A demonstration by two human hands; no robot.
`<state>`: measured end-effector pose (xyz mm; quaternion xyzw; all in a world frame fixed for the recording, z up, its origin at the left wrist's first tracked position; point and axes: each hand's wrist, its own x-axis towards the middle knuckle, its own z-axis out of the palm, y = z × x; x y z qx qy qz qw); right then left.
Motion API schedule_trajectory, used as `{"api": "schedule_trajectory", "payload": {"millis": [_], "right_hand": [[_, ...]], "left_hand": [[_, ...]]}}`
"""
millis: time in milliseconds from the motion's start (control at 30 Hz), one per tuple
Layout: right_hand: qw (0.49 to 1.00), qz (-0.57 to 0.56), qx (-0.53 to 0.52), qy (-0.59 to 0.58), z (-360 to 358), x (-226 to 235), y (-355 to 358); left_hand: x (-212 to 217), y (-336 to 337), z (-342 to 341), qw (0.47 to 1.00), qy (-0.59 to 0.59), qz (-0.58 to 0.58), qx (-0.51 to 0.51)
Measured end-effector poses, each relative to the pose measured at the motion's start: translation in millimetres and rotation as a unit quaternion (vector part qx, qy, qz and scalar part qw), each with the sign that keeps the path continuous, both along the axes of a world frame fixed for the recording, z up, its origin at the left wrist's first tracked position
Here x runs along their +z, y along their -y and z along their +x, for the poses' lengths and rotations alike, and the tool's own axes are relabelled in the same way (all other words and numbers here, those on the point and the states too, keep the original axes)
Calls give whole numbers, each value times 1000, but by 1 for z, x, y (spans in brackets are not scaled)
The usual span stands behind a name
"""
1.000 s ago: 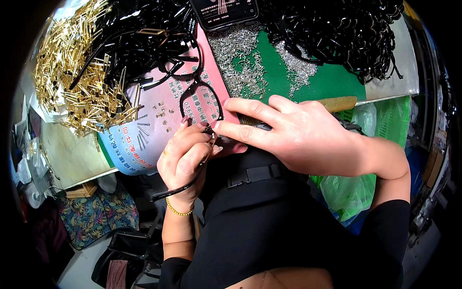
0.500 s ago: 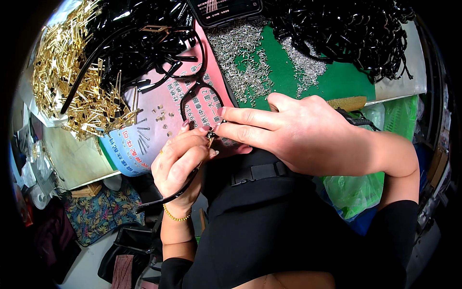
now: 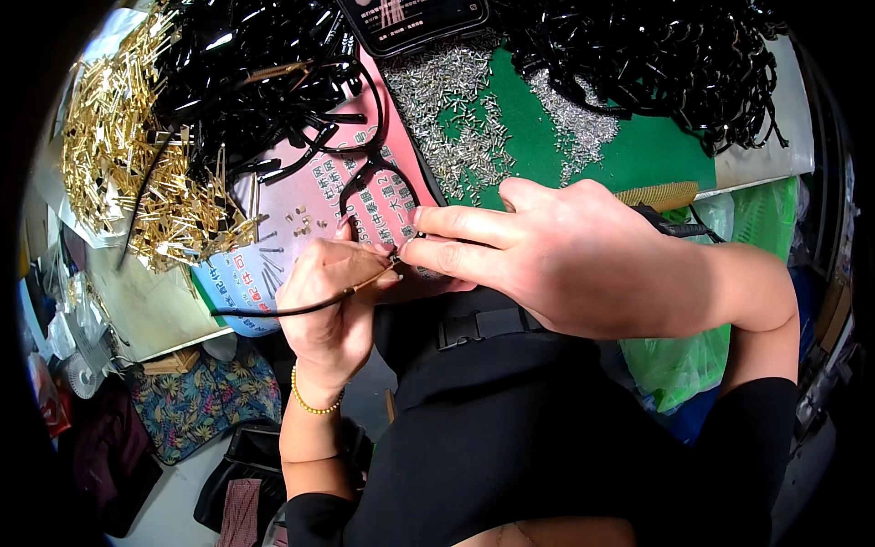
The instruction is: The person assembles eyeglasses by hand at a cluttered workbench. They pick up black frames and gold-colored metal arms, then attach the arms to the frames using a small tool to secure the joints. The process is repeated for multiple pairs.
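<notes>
A black eyeglass frame (image 3: 375,153) lies over the pink printed sheet near the table's front edge, its near rim reaching my hands. My left hand (image 3: 319,296) is closed on a thin dark temple arm (image 3: 269,314) with a gold-coloured front end, held against the frame's near corner. The temple's free end points left across my hand. My right hand (image 3: 570,260) presses its extended index and middle fingers at that same corner, gripping the frame; its thumb is mostly hidden. Fingers cover most of the joint between temple and frame.
Gold metal strips (image 3: 128,173) are heaped at left, beside black eyeglass parts (image 3: 246,82). Small silver pins (image 3: 456,118) and a finer silver pile (image 3: 574,128) lie on the green mat (image 3: 519,100). A phone (image 3: 419,25) and black frames (image 3: 647,64) are at the back.
My left hand has turned and shifted slightly left, swinging the temple arm from slanting down toward my wrist to nearly level, pointing left. My right hand has barely moved.
</notes>
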<state>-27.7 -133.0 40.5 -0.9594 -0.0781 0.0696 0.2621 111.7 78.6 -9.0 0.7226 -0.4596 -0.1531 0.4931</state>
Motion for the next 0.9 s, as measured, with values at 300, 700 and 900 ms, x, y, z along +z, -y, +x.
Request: {"api": "schedule_trajectory", "payload": {"millis": [300, 700, 900], "right_hand": [[1000, 12, -3, 11, 0, -2, 0], [999, 12, 27, -25, 7, 8, 2], [982, -169, 12, 84, 3, -3, -12]], "left_hand": [[-8, -4, 3, 985, 156, -47, -63], [1, -1, 13, 987, 132, -22, -91], [-8, -3, 10, 987, 140, -43, -71]]}}
